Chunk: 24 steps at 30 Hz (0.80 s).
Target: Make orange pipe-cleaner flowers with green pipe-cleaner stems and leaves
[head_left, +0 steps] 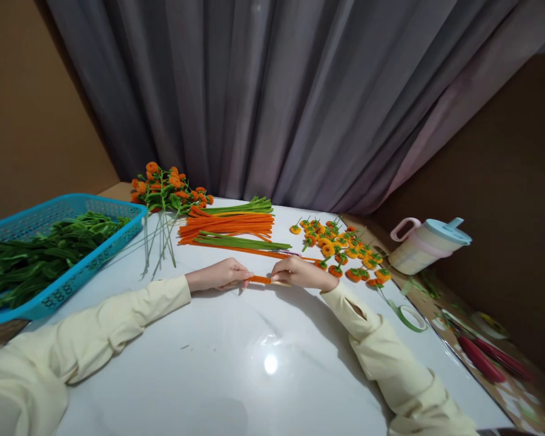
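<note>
My left hand (224, 274) pinches the left end of a short, ridged orange coil, which looks like wound pipe cleaner (260, 280). At its other end are the closed fingers of my right hand (302, 272). A thin pale stick (281, 283) shows under the right fingers; whether the coil is wound around it I cannot tell. Just beyond my hands lie bundles of orange pipe cleaners (227, 226) and green pipe cleaners (243, 241). Scissors (290, 252), partly hidden, rest behind my right hand. Small orange and yellow flower heads (340, 245) spread to its right.
A blue basket (68, 290) of green leaves stands left. Finished orange flowers (172, 184) with long stems lie at the back left. On the right are a lidded cup (427, 245), a roll of green tape (412, 318) and red-handled pliers (481, 358). A grey curtain (254, 97) hangs behind.
</note>
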Each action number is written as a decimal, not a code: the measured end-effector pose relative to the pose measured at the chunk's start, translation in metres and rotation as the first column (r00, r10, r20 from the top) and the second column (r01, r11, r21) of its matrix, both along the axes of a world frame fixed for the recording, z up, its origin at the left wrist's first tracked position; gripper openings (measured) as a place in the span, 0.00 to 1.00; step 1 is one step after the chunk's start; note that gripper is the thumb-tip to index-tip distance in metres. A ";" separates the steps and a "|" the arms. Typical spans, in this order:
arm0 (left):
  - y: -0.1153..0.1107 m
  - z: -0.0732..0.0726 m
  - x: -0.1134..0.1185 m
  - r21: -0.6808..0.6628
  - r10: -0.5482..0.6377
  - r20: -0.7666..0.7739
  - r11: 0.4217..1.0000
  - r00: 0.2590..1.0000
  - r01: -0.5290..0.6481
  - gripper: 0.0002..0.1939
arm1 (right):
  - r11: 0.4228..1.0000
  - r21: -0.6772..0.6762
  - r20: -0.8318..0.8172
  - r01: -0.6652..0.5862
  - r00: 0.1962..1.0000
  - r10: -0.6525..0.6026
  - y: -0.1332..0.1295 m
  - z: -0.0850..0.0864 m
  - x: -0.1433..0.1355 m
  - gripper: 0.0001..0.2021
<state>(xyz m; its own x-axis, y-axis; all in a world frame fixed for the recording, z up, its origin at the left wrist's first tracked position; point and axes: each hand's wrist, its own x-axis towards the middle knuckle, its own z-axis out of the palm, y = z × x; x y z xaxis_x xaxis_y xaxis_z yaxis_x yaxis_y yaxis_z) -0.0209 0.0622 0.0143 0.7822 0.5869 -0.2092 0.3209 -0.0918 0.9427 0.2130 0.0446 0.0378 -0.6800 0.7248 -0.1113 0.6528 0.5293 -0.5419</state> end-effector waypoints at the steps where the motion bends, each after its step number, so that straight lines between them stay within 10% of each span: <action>1: 0.001 0.001 -0.001 -0.033 -0.013 0.021 0.999 1.000 0.014 0.21 | 0.998 -0.060 -0.059 -0.001 0.998 -0.003 0.001 -0.003 0.001 0.13; 11: 0.014 -0.009 -0.006 -0.350 0.034 0.177 0.936 0.984 0.031 0.18 | 0.887 -0.461 -0.472 0.019 0.842 -0.263 -0.001 -0.025 -0.005 0.21; 24: 0.002 -0.015 0.005 -0.098 0.214 0.168 0.975 0.962 -0.199 0.20 | 0.787 -0.592 -0.535 0.174 0.646 -0.545 -0.005 -0.038 -0.026 0.22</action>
<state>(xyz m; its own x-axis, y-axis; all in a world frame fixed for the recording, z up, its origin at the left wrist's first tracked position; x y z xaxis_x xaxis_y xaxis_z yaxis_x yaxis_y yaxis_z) -0.0163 0.0641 -0.0004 0.6743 0.7267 -0.1311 0.1531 0.0360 0.9876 0.1867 0.0392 -0.0001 -0.3955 0.9088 -0.1326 0.1107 -0.0961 -0.9892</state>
